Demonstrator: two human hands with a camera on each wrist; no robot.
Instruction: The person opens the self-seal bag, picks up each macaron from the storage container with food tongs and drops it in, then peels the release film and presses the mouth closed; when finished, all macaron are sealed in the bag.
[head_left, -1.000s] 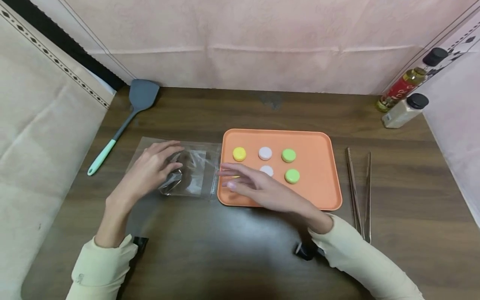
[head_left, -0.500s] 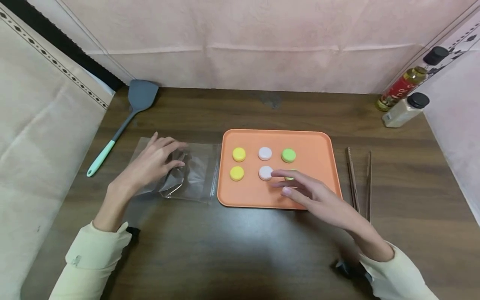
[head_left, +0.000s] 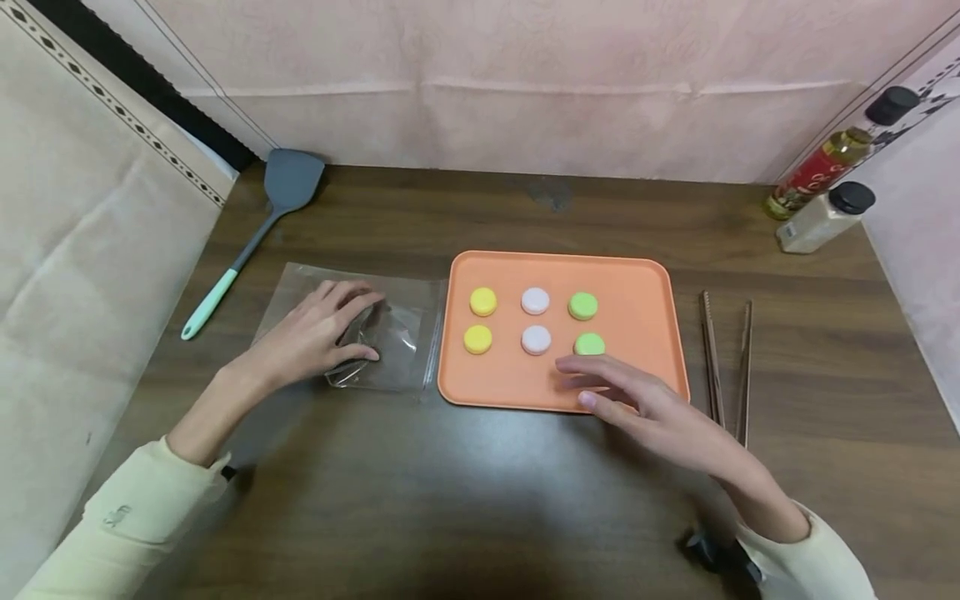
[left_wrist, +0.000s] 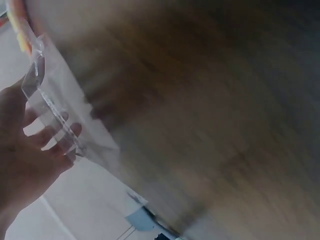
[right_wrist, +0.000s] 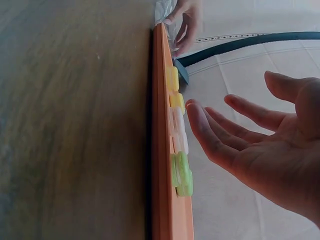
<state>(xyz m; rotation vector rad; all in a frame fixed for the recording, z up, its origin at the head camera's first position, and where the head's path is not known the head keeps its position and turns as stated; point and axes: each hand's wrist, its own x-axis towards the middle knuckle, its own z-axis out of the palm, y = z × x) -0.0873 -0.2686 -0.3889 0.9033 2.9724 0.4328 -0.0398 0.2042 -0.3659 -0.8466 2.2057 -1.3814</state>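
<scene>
My left hand [head_left: 309, 335] grips a clear plastic bag [head_left: 408, 333] lying left of the tray, its fingers and thumb curved round a raised fold. In the left wrist view the fingers show through the plastic. My right hand [head_left: 648, 408] hovers over the front right edge of the orange tray [head_left: 510, 392], fingers loosely spread and holding nothing, close to the nearer green macaron-like disc [head_left: 589, 343]. On the tray are two yellow discs [head_left: 477, 339], two white discs [head_left: 536, 339] and another green disc [head_left: 582, 306], arranged in two rows by colour.
Metal tongs [head_left: 712, 367] lie right of the tray, partly behind the right hand. A spatula [head_left: 255, 237] with a mint handle lies at the back left. An oil bottle [head_left: 821, 175] and a black-capped jar [head_left: 821, 221] stand at the back right.
My right hand has moved right, from over the yellow discs to beside the green ones, uncovering the near yellow and white discs. My left hand stays at the bag, its raised finger now lowered.
</scene>
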